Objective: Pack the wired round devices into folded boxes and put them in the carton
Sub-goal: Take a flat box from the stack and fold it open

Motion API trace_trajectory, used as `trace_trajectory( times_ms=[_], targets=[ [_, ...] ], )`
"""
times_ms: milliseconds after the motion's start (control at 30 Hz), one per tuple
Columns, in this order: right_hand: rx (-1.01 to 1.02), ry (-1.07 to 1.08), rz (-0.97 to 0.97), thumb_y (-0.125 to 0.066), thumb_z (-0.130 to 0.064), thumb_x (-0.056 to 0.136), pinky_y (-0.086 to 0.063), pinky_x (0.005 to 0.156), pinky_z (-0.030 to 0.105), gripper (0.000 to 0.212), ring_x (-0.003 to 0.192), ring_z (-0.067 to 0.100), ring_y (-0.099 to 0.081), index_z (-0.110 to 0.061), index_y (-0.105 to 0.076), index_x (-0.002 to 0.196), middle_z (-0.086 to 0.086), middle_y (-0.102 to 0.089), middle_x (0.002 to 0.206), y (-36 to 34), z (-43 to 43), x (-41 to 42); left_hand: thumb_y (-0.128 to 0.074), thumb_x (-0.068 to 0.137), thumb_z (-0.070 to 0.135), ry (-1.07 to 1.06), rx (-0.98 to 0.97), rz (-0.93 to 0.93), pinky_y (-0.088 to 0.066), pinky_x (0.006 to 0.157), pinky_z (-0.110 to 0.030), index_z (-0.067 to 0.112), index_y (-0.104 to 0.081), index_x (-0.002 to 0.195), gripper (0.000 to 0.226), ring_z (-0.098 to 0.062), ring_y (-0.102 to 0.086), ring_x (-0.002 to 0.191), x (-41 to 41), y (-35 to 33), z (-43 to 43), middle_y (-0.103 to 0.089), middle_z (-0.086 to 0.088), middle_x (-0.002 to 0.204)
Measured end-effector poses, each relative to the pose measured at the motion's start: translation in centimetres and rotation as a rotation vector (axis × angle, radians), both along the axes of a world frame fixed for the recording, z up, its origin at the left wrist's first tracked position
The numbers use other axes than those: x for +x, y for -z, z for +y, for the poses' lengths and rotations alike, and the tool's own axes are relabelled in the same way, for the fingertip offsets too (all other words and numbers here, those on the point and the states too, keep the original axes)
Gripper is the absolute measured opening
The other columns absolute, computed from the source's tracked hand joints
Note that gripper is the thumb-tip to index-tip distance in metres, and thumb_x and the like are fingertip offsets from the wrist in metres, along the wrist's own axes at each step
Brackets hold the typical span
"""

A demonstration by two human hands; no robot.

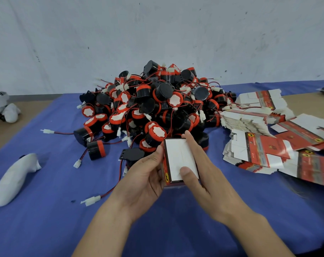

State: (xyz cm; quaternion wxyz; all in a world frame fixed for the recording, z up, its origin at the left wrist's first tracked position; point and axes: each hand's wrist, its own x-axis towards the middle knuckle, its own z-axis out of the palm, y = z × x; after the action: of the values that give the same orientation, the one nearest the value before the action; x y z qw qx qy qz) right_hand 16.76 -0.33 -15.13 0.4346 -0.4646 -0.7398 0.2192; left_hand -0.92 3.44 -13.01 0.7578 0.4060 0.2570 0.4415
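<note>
The box [179, 160] sits near the middle of the scene, just in front of the pile, raised off the table between both hands with its white flap side turned up and a red printed side facing left. The left hand [146, 175] grips it from the left, thumb on the upper left edge and fingers tucked underneath. The right hand [203, 173] holds the right side, thumb pressing flat on the white flap and forefinger stretched along the edge to the far corner. Whether a device is already inside cannot be told, as the flap covers the opening. Just beyond lies the pile of wired round devices [157, 104], black with red bands, their thin leads and white plugs tangled together. To the right, flat box blanks [259, 145] are fanned in loose stacks. A white bundle [15, 179] lies at the near left on the blue cloth [46, 210], and one stray plug [90, 200] rests near the left forearm. The carton is not in view. The likely trouble is the flap: if the thumb lifts before the tab is tucked, it could spring open. A lead caught in the seam would also stop it closing, and reaching into the tangle could drag neighbouring devices off the heap.
</note>
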Motion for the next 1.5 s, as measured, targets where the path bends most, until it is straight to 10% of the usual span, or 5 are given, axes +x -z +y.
trace_trajectory(
  times_ms=[333, 633, 867, 1267, 1500],
  targets=[
    [-0.109, -0.008, 0.261, -0.042, -0.077, 0.092, -0.032, 0.120, 0.044, 0.073, 0.148, -0.005, -0.024, -0.055, -0.014, 0.155, -0.034, -0.026, 0.158, 0.4, 0.8, -0.8, -0.059, 0.092, 0.032, -0.054, 0.121, 0.064, -0.052, 0.099, -0.050, 0.018, -0.072, 0.119, 0.033, -0.039, -0.059, 0.124, 1.0, 0.1, -0.4, -0.068, -0.016, 0.127],
    [-0.067, -0.002, 0.193, -0.035, -0.072, 0.098, -0.022, 0.104, -0.003, 0.065, 0.144, -0.018, -0.015, -0.055, -0.011, 0.155, -0.044, -0.018, 0.155, 0.6, 0.6, -1.0, -0.060, 0.092, 0.040, 0.085, 0.166, 0.076, -0.056, 0.089, -0.039, 0.014, -0.067, 0.127, 0.045, -0.030, -0.064, 0.115, 0.9, -0.7, -0.8, -0.064, -0.019, 0.132],
    [-0.063, 0.008, 0.138, -0.028, -0.081, 0.093, -0.039, 0.105, 0.021, 0.066, 0.140, -0.015, -0.030, -0.060, -0.008, 0.153, -0.040, -0.023, 0.154, 0.7, 0.6, -1.3, -0.070, 0.085, 0.034, 0.059, 0.121, 0.041, -0.059, 0.083, -0.038, 0.011, -0.073, 0.116, 0.038, -0.027, -0.070, 0.103, 0.9, -0.5, -0.9, -0.070, -0.018, 0.120],
    [-0.035, 0.016, 0.274, -0.037, -0.081, 0.090, -0.044, 0.101, 0.015, 0.071, 0.138, -0.011, -0.037, -0.062, -0.008, 0.152, -0.037, -0.028, 0.153, 0.3, 0.4, -1.6, -0.066, 0.084, 0.042, 0.019, 0.188, 0.092, -0.059, 0.076, -0.032, 0.024, -0.073, 0.119, 0.040, -0.022, -0.073, 0.099, 1.1, -0.4, -0.8, -0.073, -0.010, 0.116],
    [-0.213, -0.070, 0.623, -0.037, -0.051, 0.097, -0.036, 0.107, 0.008, 0.048, 0.134, -0.016, -0.040, -0.043, -0.042, 0.144, -0.036, -0.050, 0.141, -0.4, 0.6, -1.8, -0.069, 0.082, 0.037, 0.009, 0.124, -0.012, -0.059, 0.085, -0.035, 0.018, -0.074, 0.118, 0.042, -0.029, -0.067, 0.116, 1.0, -0.7, -0.7, -0.069, -0.013, 0.126]
  ],
)
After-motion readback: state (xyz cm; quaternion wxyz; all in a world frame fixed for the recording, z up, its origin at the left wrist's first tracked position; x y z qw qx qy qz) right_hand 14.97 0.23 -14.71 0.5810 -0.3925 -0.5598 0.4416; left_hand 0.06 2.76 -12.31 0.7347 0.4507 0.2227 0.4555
